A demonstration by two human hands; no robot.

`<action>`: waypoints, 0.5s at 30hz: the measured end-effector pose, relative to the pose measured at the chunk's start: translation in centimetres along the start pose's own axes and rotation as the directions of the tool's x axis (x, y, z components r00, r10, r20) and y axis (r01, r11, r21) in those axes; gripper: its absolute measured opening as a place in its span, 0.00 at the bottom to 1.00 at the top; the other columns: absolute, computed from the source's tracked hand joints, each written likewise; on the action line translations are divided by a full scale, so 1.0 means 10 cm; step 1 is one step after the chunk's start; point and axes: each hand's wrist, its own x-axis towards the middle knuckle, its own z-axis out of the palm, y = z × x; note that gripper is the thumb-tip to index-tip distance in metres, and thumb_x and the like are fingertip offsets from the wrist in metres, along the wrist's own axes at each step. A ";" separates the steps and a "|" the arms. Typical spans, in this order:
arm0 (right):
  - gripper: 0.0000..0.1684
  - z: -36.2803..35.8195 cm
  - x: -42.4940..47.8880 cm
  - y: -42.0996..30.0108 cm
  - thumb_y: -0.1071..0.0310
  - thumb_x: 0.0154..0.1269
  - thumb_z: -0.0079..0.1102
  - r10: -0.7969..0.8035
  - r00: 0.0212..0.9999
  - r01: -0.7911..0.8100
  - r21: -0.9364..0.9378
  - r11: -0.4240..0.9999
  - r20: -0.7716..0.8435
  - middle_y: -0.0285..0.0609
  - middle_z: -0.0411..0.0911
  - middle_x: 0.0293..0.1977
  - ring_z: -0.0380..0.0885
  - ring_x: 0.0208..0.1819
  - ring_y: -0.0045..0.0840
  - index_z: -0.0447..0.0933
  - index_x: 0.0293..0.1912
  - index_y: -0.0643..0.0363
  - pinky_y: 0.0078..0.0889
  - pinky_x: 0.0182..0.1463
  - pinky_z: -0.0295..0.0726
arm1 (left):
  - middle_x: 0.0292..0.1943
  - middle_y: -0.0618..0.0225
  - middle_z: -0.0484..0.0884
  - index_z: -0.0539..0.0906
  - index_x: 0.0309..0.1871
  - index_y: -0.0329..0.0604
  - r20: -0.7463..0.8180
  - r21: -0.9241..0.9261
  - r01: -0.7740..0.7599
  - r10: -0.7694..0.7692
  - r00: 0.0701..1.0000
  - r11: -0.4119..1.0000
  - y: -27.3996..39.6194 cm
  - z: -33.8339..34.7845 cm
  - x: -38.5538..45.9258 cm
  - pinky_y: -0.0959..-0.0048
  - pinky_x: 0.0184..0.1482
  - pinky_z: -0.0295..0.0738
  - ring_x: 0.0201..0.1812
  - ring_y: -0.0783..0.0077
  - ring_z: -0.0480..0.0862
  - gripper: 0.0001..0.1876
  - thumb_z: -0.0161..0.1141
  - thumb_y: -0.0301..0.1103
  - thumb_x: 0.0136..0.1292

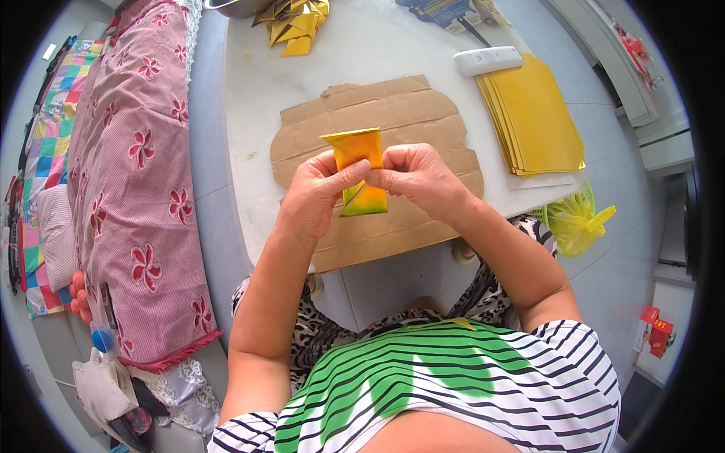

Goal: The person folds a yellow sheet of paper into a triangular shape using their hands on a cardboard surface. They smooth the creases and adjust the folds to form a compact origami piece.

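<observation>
Both hands hold one folded piece of shiny gold paper (362, 148) above a flat sheet of brown cardboard (396, 238). My left hand (317, 189) pinches its left side, with the thumb lying across the front. On the right side, my right hand (416, 178) grips the paper between thumb and curled fingers, the two thumbs nearly meeting. The upper left corner of the paper sticks out to a point. A diagonal fold edge shows on its lower half. My fingers hide part of its middle.
A stack of gold paper sheets (535, 122) lies at the table's right, a white plastic device (488, 60) on its far end. Folded gold pieces (297, 28) are heaped near a metal bowl (235, 7). A yellow plastic bag (578, 223) hangs beyond the white tabletop's (243, 113) right edge.
</observation>
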 end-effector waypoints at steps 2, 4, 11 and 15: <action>0.16 -0.01 0.00 0.01 0.59 0.67 0.70 0.008 1.000 -0.010 -0.105 0.994 -0.025 0.30 0.80 0.28 0.72 0.30 0.11 0.83 0.36 0.64 0.19 0.33 0.72 | 0.43 0.66 0.87 0.85 0.49 0.36 0.000 0.014 0.002 -0.002 1.000 1.000 -0.05 -0.02 0.01 0.74 0.49 0.79 0.43 0.75 0.85 0.13 0.71 0.31 0.64; 0.17 0.00 0.00 0.01 0.58 0.66 0.71 0.004 0.999 -0.014 -0.209 0.978 -0.050 0.33 0.81 0.28 0.74 0.30 0.13 0.83 0.34 0.66 0.21 0.34 0.75 | 0.43 0.65 0.87 0.85 0.49 0.36 -0.014 0.017 0.013 -0.013 1.000 1.000 -0.07 -0.03 0.01 0.74 0.48 0.79 0.43 0.75 0.85 0.13 0.71 0.30 0.63; 0.14 -0.03 0.03 -0.03 0.61 0.67 0.71 -0.120 0.991 0.104 -0.209 0.972 -0.066 0.30 0.79 0.29 0.72 0.31 0.10 0.82 0.37 0.64 0.17 0.34 0.73 | 0.42 0.67 0.87 0.86 0.48 0.35 -0.028 0.002 0.039 -0.039 0.999 0.999 -0.04 -0.03 -0.01 0.75 0.46 0.79 0.41 0.76 0.85 0.13 0.72 0.28 0.62; 0.12 -0.08 0.09 0.00 0.63 0.70 0.68 -0.169 0.983 0.159 -0.123 0.980 -0.076 0.30 0.79 0.32 0.73 0.32 0.09 0.81 0.41 0.63 0.15 0.35 0.74 | 0.41 0.69 0.87 0.86 0.49 0.34 -0.006 0.141 0.062 -0.062 0.998 0.988 -0.06 -0.02 -0.03 0.76 0.43 0.79 0.39 0.79 0.84 0.14 0.72 0.29 0.63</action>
